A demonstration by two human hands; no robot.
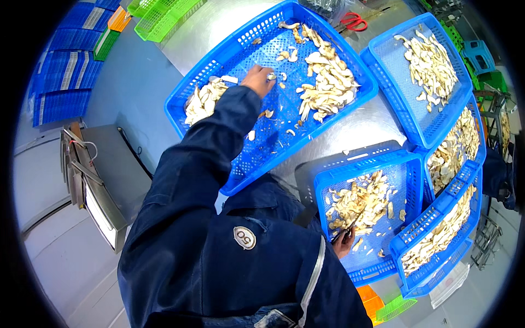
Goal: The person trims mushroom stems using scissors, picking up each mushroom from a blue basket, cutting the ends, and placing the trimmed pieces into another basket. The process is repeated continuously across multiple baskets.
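My left hand (259,80) reaches into a large blue perforated plastic crate (262,164), its fingers closed around a small pale mushroom piece (271,76). Inside that crate, sliced mushrooms (328,82) are heaped on the right, and another pile (205,100) lies on the left near my forearm. Small scraps are scattered across its floor. Low on the right, my right hand (344,242) holds a slim dark tool (350,227), maybe scissors, partly hidden by the fingers. It is over a smaller blue crate (412,180) holding browner mushroom slices (361,201).
More blue crates of mushroom slices stand on the right, one at the back (426,82) and one tilted in front (434,221). Red-handled scissors (354,22) lie beyond the large crate on the metal table (340,135). Green baskets (158,24) sit at the back left.
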